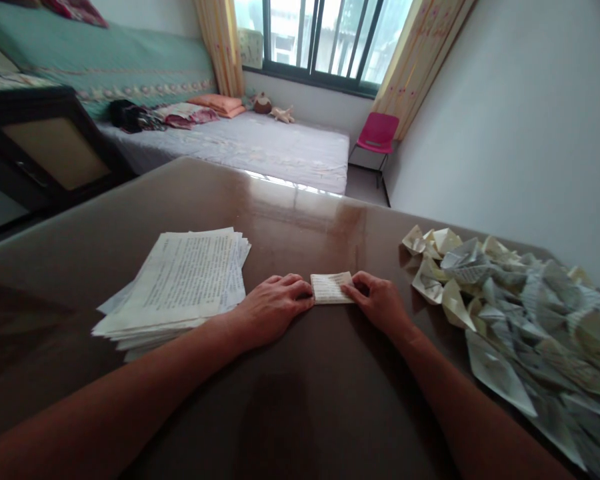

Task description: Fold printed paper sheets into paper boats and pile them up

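Note:
A small folded piece of printed paper [327,288] lies on the brown table between my hands. My right hand [379,301] pinches its right edge between thumb and fingers. At the opposite edge, my left hand [280,305] has its fingers drawn together against the paper, with the fingertips partly hidden. Left of that hand sits a stack of printed sheets [185,273], slightly uneven at the edges; my left forearm passes in front of its near corner. To the right, a heap of folded paper boats [530,313] spreads along the table's side.
The glossy brown table [300,413] fills the foreground. Beyond its far edge stand a bed [290,150] and a pink chair [379,133] below the window. A dark cabinet [55,153] is at the left, and a white wall [510,120] rises on the right.

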Demonstrator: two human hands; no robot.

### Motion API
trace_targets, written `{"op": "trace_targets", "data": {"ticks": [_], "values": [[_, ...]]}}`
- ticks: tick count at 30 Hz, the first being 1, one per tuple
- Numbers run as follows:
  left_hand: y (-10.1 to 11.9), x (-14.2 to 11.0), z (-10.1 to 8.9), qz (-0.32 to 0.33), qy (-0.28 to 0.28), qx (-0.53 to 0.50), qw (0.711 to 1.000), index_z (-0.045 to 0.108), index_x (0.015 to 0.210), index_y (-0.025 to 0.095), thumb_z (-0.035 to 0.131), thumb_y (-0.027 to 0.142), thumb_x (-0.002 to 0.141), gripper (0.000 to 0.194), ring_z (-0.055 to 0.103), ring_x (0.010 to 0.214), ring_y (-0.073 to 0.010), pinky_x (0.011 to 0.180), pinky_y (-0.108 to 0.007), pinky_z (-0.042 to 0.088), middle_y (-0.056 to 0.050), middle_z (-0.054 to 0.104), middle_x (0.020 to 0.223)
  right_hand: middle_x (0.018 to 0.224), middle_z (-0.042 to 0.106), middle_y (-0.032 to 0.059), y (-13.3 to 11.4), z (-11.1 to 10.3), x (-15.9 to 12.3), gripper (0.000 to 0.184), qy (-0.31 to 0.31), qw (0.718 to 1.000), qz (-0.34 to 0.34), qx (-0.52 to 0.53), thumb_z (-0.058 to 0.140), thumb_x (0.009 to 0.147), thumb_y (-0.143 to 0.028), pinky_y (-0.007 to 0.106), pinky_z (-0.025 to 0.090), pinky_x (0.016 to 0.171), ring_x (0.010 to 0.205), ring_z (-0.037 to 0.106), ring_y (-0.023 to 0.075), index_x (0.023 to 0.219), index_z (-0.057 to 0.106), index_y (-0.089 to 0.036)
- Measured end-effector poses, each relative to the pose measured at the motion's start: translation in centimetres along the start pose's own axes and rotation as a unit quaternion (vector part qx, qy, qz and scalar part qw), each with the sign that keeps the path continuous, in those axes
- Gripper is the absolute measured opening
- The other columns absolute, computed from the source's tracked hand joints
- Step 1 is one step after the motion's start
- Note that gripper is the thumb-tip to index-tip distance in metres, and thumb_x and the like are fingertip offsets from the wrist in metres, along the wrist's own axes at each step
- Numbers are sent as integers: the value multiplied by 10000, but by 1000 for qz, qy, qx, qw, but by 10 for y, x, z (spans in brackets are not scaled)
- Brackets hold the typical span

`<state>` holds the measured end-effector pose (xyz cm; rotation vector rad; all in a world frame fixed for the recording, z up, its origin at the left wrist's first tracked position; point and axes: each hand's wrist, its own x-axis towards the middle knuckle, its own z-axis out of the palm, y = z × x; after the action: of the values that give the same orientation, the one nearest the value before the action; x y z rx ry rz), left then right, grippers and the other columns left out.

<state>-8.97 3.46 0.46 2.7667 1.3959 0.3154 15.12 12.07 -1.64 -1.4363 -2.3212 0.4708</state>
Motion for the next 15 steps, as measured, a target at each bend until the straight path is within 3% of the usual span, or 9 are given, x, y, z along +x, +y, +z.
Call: {"op": "trace_targets", "data": {"ticks": [15], "values": [[6,1,-1,-13,26,48,998,616,1129,244,487,227,938,231,561,1065,-203,829,-337,461,-31,644,1123,685,667,-11,-6,2,1,289,16,999,25,-41,564,830,-496,245,313,568,615,582,152,745,634,-229]]}}
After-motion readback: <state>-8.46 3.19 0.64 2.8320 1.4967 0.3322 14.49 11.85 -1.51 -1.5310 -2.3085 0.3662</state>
